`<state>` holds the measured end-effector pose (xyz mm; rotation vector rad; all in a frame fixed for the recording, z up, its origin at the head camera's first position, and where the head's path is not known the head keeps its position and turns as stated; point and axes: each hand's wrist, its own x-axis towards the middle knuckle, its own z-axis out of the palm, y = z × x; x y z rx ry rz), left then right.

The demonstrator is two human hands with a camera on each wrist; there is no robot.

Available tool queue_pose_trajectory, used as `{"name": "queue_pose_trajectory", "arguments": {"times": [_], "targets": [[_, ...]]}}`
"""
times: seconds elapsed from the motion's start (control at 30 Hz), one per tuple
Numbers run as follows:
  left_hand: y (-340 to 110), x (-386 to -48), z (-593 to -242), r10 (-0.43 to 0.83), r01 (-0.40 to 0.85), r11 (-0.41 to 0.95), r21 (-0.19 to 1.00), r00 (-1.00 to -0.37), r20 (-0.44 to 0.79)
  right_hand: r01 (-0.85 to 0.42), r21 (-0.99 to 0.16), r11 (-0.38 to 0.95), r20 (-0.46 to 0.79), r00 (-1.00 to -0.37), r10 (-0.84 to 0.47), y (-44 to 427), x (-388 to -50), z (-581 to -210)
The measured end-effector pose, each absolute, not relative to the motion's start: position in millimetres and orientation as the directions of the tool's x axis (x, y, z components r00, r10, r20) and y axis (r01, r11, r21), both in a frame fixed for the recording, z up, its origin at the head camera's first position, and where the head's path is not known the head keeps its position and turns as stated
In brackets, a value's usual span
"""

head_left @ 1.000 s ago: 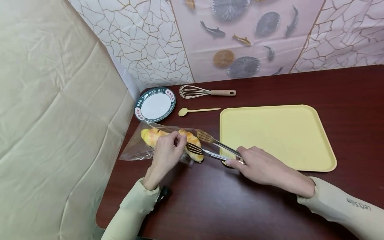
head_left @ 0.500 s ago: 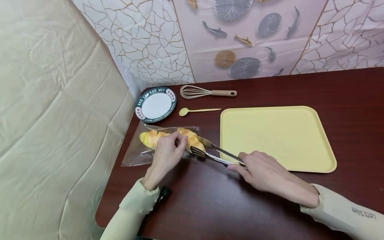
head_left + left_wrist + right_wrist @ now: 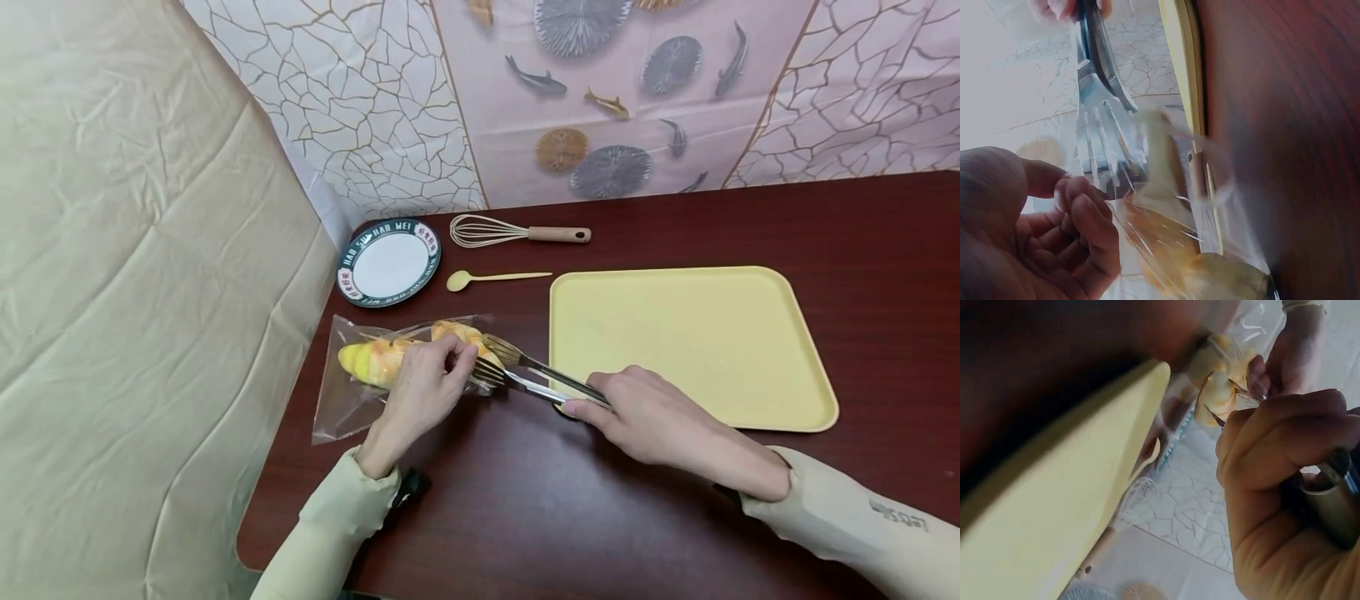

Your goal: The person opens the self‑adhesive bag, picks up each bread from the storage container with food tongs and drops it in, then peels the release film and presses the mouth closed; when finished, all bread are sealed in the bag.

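Two bread rolls, two hands, one clear bag (image 3: pixel 341 417). Right hand (image 3: pixel 637 412) grips metal tongs (image 3: pixel 536 387), fingers curled round the handles. Left hand (image 3: pixel 423 375) pinches the bag near its right end, thumb meeting fingertip; the left wrist view shows film running off from that pinch.

Left roll (image 3: pixel 367 360) lies inside the bag, long axis roughly left to right, its right end hidden behind the left hand. Right roll (image 3: pixel 453 333) sits just beyond the left hand, at the bag's right end, with the tong heads on either side of its right end.

Key geometry: right roll lies to the left of the right hand, at tong length. Its long axis slants from far left to near right, so the end facing the tongs is the nearer one. Left hand is much closer to it than the right. Film is glary and the hand blocks the view, so I can't tell how much of the right roll is inside the bag, or whether both tong heads press on it.

Around: yellow tray (image 3: pixel 690 350) right of the rolls, plate (image 3: pixel 390 262) far left, whisk (image 3: pixel 555 234) and yellow spoon (image 3: pixel 459 281) beyond the rolls.
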<state>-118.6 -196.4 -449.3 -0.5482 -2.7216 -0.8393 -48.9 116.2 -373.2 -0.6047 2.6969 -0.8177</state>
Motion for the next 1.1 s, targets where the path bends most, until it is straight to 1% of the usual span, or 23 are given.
{"name": "queue_pose_trajectory", "arguments": {"times": [0.13, 0.3, 0.43, 0.57, 0.7, 0.83, 0.97, 1.1], "targets": [[-194, -117, -445, 0.279, 0.408, 0.768, 0.494, -0.907, 0.316, -0.3, -0.607, 0.736, -0.141, -0.871, -0.471, 112, -51, -382], [-194, -118, -446, 0.237, 0.369, 0.801, 0.471, -0.918, 0.317, -0.266, -0.649, 0.713, -0.181, -0.856, -0.483, 112, -55, -390], [-197, -121, -449, 0.197, 0.344, 0.808, 0.479, -0.923, 0.33, -0.223, -0.665, 0.713, -0.224, -0.851, -0.475, 119, -57, -389], [-201, -124, -454, 0.184, 0.329, 0.808, 0.488, -0.929, 0.321, -0.214, -0.668, 0.712, -0.225, -0.854, -0.468, 127, -56, -384], [-202, -125, -456, 0.181, 0.317, 0.809, 0.495, -0.935, 0.304, -0.224, -0.657, 0.72, -0.192, -0.874, -0.447, 139, -52, -378], [-202, -123, -455, 0.18, 0.313, 0.811, 0.494, -0.937, 0.299, -0.226, -0.646, 0.729, -0.129, -0.909, -0.396, 157, -44, -373], [-201, -118, -452, 0.18, 0.313, 0.818, 0.483, -0.936, 0.301, -0.211, -0.63, 0.748, -0.057, -0.947, -0.316, 183, -34, -371], [-200, -114, -449, 0.17, 0.302, 0.828, 0.474, -0.939, 0.3, -0.141, -0.597, 0.79, -0.037, -0.979, -0.202, 212, -26, -370]]}}
